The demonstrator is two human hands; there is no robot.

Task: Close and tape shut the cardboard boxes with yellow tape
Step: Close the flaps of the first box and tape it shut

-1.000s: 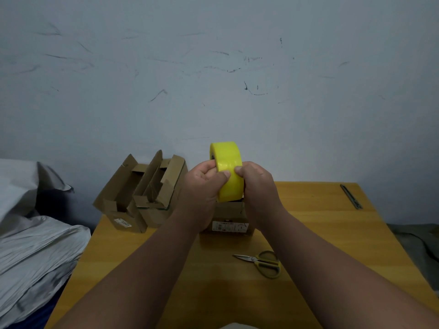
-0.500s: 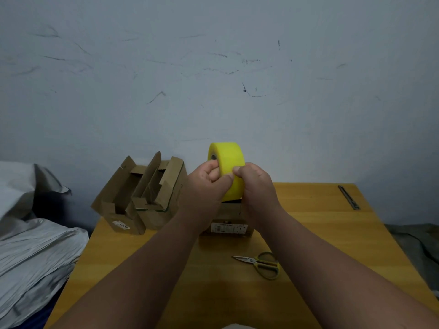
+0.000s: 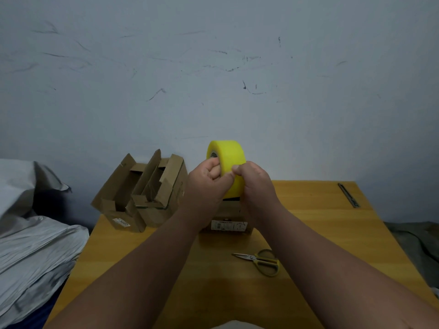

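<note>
Since a second ago the yellow tape roll [image 3: 229, 167] has turned slightly. Left hand [image 3: 209, 184] grips it through the core. Right hand [image 3: 255, 184] pinches its face, above a cardboard box [image 3: 228, 217].

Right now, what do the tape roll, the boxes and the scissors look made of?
Tape roll: glossy yellow plastic film, probably; smooth, slightly translucent edge. Boxes: brown cardboard, matte, creased flaps standing open. Scissors: shiny metal blades; olive handles, likely plastic.
</note>
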